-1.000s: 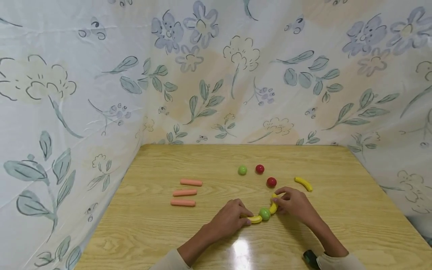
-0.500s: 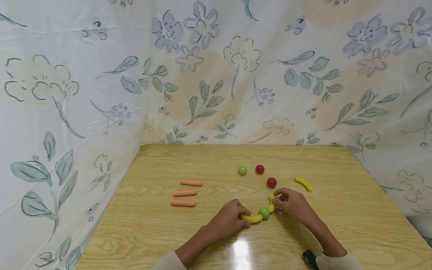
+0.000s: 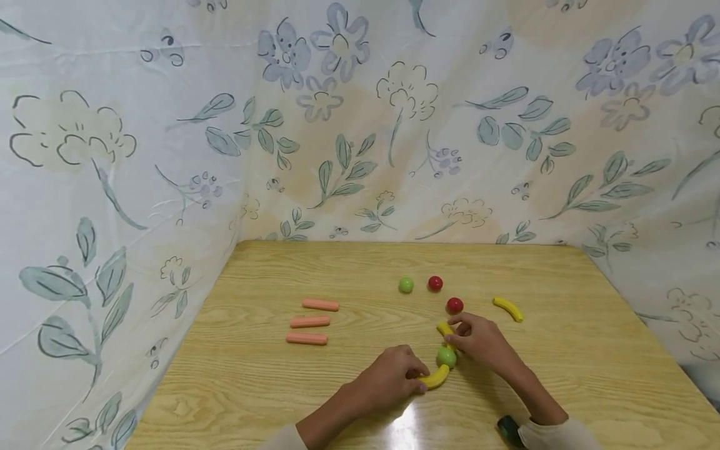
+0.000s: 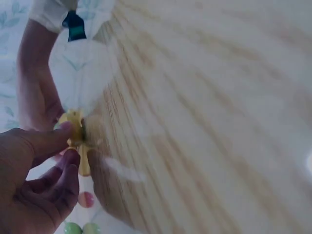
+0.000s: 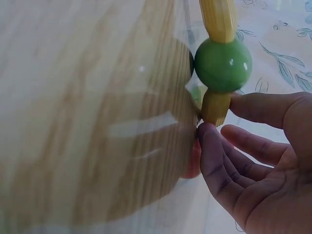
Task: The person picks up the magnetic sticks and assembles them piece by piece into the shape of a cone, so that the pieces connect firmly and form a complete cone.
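Observation:
Between finger and thumb my left hand (image 3: 394, 378) pinches the near end of a small yellow toy banana (image 3: 437, 377), low over the table. My right hand (image 3: 484, 340) pinches a second toy banana (image 3: 444, 329). A glossy green ball (image 3: 446, 357) sits between the two bananas, touching an end of each. The right wrist view has the green ball (image 5: 223, 66) with one banana (image 5: 219, 22) above it and the other banana (image 5: 215, 107) at the fingertips. Seen from the left wrist, the thumb of the left hand (image 4: 36, 178) lies against the yellow banana (image 4: 75, 126).
Several loose items lie on the wood-grain table (image 3: 259, 387): a red ball (image 3: 454, 305) just beyond the right hand, another red ball (image 3: 435, 284), a green ball (image 3: 406, 285), and a third banana (image 3: 509, 309). Pink sausage-like sticks (image 3: 309, 322) lie left. Flowered cloth (image 3: 349, 125) hangs behind.
The left hand has moved slightly right and nearer the person, tilting its banana so the far end points up at the ball. The right hand's banana has swung its far end leftward.

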A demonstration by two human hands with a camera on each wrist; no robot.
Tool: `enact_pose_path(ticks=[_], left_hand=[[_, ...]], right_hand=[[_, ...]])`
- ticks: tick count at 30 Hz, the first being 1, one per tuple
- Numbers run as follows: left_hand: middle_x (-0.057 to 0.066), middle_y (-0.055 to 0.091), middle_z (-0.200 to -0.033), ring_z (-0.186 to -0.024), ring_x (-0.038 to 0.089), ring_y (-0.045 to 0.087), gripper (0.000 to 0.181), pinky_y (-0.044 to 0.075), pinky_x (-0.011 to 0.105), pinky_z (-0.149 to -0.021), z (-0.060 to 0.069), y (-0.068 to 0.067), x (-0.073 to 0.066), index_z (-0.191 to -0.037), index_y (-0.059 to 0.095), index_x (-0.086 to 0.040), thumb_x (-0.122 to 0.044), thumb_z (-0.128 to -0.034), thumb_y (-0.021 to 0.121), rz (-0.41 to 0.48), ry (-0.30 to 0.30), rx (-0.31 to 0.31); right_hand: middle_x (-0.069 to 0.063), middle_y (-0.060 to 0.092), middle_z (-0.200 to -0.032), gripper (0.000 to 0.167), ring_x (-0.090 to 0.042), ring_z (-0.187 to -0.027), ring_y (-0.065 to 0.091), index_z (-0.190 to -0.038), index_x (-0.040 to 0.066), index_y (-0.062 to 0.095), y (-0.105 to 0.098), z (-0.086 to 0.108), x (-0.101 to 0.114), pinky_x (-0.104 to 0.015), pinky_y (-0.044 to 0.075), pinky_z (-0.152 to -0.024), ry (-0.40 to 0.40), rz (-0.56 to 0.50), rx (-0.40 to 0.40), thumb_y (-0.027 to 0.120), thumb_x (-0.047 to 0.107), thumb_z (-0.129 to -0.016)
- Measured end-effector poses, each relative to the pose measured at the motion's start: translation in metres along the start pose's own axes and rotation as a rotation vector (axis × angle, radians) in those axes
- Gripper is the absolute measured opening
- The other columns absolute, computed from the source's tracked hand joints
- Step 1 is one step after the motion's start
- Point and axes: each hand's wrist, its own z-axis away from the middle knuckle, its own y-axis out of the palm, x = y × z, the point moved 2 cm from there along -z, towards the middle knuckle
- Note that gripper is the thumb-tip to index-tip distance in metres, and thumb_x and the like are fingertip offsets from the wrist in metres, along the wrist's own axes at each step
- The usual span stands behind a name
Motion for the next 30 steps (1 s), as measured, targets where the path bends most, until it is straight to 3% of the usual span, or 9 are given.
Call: enact_pose_path(ticks=[8,13,23,30], left_hand=[[-0.010,0.068,-0.095,-0.084,-0.010,0.052,0.025,0.048,0.010,-0.073,-0.002,0.010,-0.010,-0.118,0.081,-0.008,-0.019,-0.0951,0.080,-0.041,0.078,0.023],[-0.012,0.066,-0.095,-0.083,-0.010,0.051,0.026,0.047,0.010,-0.073,-0.004,0.014,-0.011,-0.119,0.081,-0.009,-0.023,-0.0974,0.078,-0.074,0.097,0.024],[-0.002,0.070,-0.105,-0.089,-0.005,0.061,0.021,0.051,0.012,-0.076,-0.013,-0.002,0.000,-0.117,0.080,-0.008,-0.021,-0.1016,0.074,-0.034,0.079,-0.123],[0.006,0.068,-0.116,-0.103,0.012,0.066,0.026,0.055,0.021,-0.084,-0.021,-0.022,0.015,-0.127,0.076,-0.010,-0.022,-0.1040,0.071,0.056,0.013,-0.271]], right_hand=[[-0.006,0.076,-0.098,0.023,-0.020,-0.091,0.070,-0.113,0.000,0.076,0.004,-0.005,0.005,-0.033,0.058,-0.073,-0.053,0.009,-0.003,0.079,0.012,-0.094],[-0.006,0.075,-0.101,0.020,-0.022,-0.094,0.071,-0.114,0.002,0.077,0.007,-0.007,0.009,-0.036,0.059,-0.077,-0.044,0.019,0.010,0.077,0.010,-0.096],[-0.005,0.075,-0.100,0.018,-0.021,-0.093,0.069,-0.113,0.001,0.077,0.010,-0.006,0.012,-0.036,0.060,-0.076,-0.030,0.006,0.010,0.076,0.008,-0.096],[-0.004,0.074,-0.100,0.020,-0.020,-0.093,0.069,-0.113,0.001,0.077,0.013,-0.009,0.008,-0.037,0.060,-0.078,-0.027,-0.001,0.009,0.078,0.009,-0.095]])
